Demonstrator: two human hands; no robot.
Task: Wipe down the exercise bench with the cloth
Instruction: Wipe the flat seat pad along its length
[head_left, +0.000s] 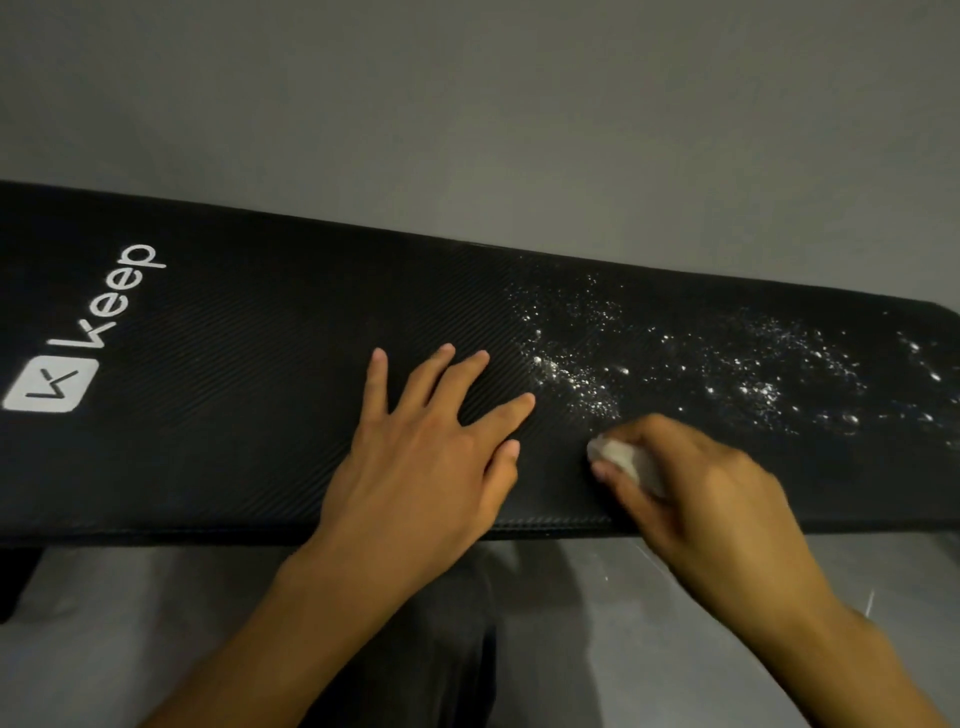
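Black ribbed padding covers the desk (234, 441), which runs from the left edge of view to the right. The left grip (431, 457) lies flat on the middle of the desk near its front edge, wide open with fingers spread and holding nothing. Just to its right, the right grip (696, 483) is curled closed around a small white cloth (618, 457) and presses it on the desk close to the front edge; this grip is blurred. White specks (675, 374) are scattered over the right half of the desk, beginning just beyond the cloth and reaching toward the right end. A white "Keep" logo (88, 338) sits at the left end. Grey floor (467, 130) shows beyond the back edge, and a dark trouser leg (441, 649) shows below the front edge between the forearms.
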